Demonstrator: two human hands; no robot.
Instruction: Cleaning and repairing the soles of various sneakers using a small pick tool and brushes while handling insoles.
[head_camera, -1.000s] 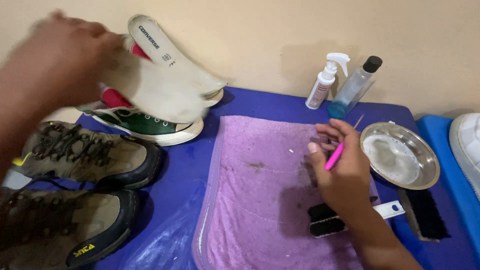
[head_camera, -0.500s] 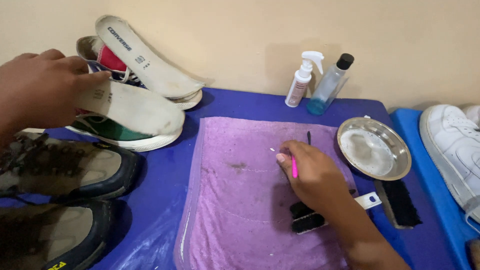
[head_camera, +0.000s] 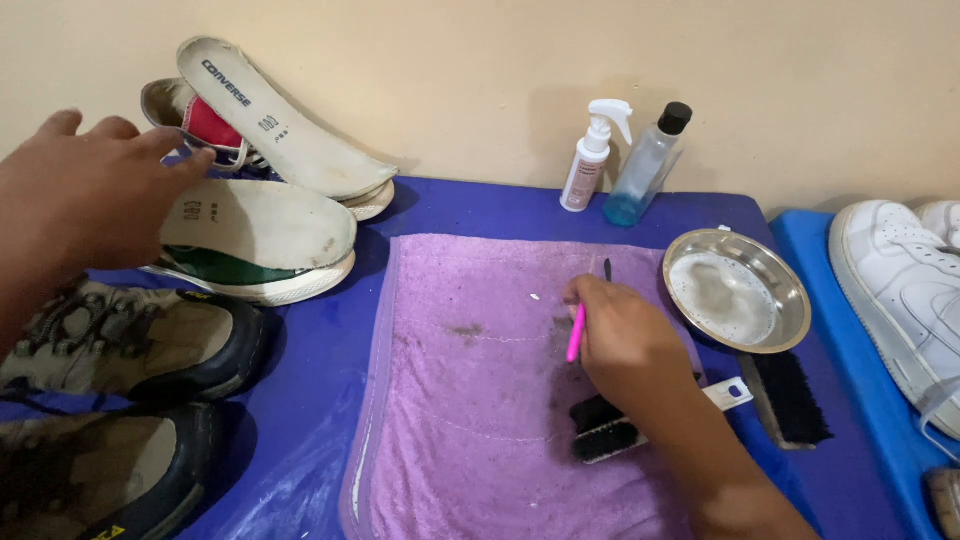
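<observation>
Hovering released left grip (head_camera: 90, 195) over white insole (head_camera: 255, 222), right grip (head_camera: 625, 335) clenching pink brush (head_camera: 577, 330) at three o'clock, needing insole lifted onto purple towel (head_camera: 480, 400).

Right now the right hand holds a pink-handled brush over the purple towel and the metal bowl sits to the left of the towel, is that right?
Not quite. The head view shows the metal bowl to the right of the purple towel, not the left. The right hand does hold the pink-handled brush over the towel.

Soft, even indoor light, moderately bright. The bottles (head_camera: 620, 160) cast faint shadows on the wall behind. Mild glare on the metal bowl (head_camera: 738, 290). The left hand (head_camera: 85, 195) seems slightly motion-blurred.
</observation>
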